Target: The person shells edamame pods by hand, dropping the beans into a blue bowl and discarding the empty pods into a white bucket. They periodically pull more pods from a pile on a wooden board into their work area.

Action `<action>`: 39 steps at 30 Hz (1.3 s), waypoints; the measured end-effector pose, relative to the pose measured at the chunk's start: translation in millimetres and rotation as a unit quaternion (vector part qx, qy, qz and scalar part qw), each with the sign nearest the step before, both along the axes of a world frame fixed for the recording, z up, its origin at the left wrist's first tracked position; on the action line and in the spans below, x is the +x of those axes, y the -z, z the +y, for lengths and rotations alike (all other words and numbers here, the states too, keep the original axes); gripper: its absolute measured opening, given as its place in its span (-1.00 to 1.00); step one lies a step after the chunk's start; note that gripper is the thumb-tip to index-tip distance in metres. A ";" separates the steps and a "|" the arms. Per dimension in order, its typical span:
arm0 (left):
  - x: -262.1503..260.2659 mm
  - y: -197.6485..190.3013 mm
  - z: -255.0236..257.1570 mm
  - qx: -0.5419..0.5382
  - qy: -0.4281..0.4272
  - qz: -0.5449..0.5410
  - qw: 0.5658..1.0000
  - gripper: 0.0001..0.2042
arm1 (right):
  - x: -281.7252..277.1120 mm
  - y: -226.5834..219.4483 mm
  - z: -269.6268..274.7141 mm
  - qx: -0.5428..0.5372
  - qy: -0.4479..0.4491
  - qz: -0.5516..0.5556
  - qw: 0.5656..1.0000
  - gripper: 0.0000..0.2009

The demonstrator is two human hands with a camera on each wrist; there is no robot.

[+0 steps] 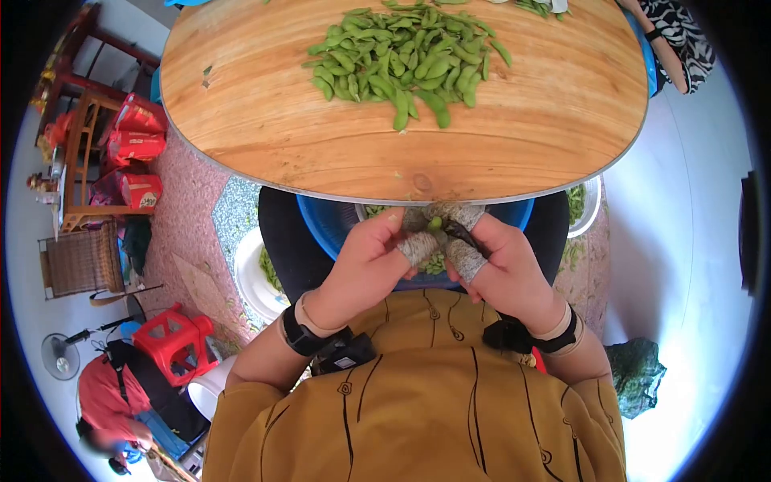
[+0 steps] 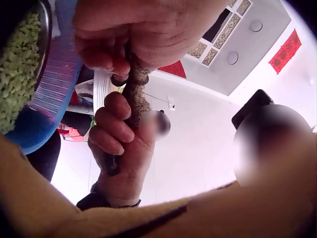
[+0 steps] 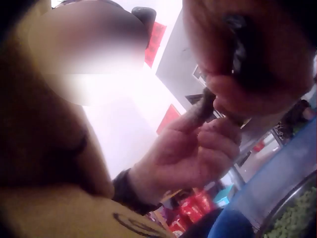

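Just below the table edge in the head view, my left hand and right hand meet at the fingertips. Between them shows a small green soybean pod, pinched from both sides. Greyish wraps cover the thumbs and some fingers, and a dark strip lies along the right hand's wrapped fingers. From the left wrist, the right hand appears with its fingers curled, and the left hand is above it. In the right wrist view, the left hand has curled fingers too; the pod is hidden there.
A heap of soybean pods lies on the wooden table. Under the hands stands a blue basin with a bowl of shelled beans. White tubs stand on either side on the floor. Another person sits at the upper right.
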State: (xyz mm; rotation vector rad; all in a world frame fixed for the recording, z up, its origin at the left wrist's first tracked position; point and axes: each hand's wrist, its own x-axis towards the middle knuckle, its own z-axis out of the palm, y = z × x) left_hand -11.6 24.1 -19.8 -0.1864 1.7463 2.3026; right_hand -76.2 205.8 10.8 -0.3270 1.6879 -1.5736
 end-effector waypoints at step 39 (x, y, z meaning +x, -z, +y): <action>-3.7 20.6 -2.0 0.163 0.040 -0.182 0.969 -0.81 | -19.2 16.7 0.6 0.112 -0.109 0.400 0.903 -0.84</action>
